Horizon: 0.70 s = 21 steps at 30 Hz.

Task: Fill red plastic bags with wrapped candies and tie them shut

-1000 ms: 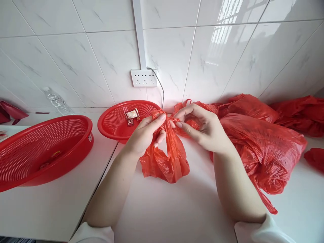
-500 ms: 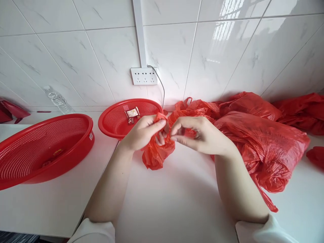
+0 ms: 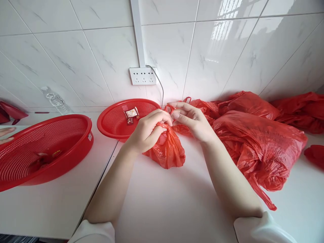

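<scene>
white sleeves (image 3: 93, 231) showed at the bottom edge, bare forearms reaching over a white surface (image 3: 177, 206). small red plastic bag (image 3: 169, 153) was mid-view, below and between the hands, body bulging, neck gathered; couldn't tell if its base touched down. left hand (image 3: 149, 130) had its grip clenched round the neck. right hand (image 3: 193, 121) pinched the twisted top, thumb against fingertips, just beside the left fingers.

large red basket (image 3: 87, 130) stood at left, tilted, small items inside too dim to make out. big full red bag (image 3: 263, 145) lay to the right, loose tail toward the wearer. part of another person's hand (image 3: 7, 131) showed at the left edge, past the large basket's rim. smaller red basket (image 3: 102, 126) sat behind the left hand, wrapped packets (image 3: 132, 113) in it. more red bags (image 3: 249, 104) lay along the wall, right side. clear bottle (image 3: 57, 101) leaned at the wall, left. white socket panel (image 3: 143, 76) was on the tiled wall (image 3: 167, 47), grey cable (image 3: 161, 86) hanging from it.
</scene>
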### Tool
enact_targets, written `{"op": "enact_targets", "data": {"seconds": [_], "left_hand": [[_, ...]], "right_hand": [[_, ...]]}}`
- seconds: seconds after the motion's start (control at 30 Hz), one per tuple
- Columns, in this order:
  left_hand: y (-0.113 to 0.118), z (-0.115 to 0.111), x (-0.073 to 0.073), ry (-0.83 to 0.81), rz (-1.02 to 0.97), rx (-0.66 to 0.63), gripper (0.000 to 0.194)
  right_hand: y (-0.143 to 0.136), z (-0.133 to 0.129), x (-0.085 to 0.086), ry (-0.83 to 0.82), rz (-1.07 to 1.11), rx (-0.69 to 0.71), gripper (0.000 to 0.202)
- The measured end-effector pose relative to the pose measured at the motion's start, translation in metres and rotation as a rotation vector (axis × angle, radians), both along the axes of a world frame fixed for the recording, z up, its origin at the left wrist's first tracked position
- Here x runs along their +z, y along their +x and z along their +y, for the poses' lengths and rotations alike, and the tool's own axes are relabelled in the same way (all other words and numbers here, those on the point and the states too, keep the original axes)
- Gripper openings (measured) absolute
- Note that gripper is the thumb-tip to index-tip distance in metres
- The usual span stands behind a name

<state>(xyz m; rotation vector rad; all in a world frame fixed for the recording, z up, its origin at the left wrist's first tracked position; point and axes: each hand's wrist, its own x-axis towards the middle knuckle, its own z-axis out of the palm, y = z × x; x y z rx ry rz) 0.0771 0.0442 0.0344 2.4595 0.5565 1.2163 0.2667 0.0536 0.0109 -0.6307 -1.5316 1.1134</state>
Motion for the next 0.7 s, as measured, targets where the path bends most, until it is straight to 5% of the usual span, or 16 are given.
{"op": "enact_targets", "data": {"seconds": [0.13, 0.33, 0.5, 0.7], "left_hand": [[0.008, 0.0, -0.005, -0.041, -0.105, 0.043, 0.019], [-0.01, 0.012, -0.001, 0.187, -0.277, 0.453, 0.03], [-0.027, 0.011, 0.013, 0.26, -0.125, 0.585, 0.044], [-0.044, 0.02, 0.015, 0.08, -0.067, 0.546, 0.048]], "right_hand": [[0.001, 0.002, 0.001, -0.072, 0.198, -0.01, 0.023], [0.018, -0.002, 0.015, -0.289, 0.357, 0.072, 0.017], [0.032, -0.006, 0.022, -0.246, 0.133, -0.19, 0.038], [0.071, 0.0, 0.015, -0.191, -0.066, -0.61, 0.052]]}}
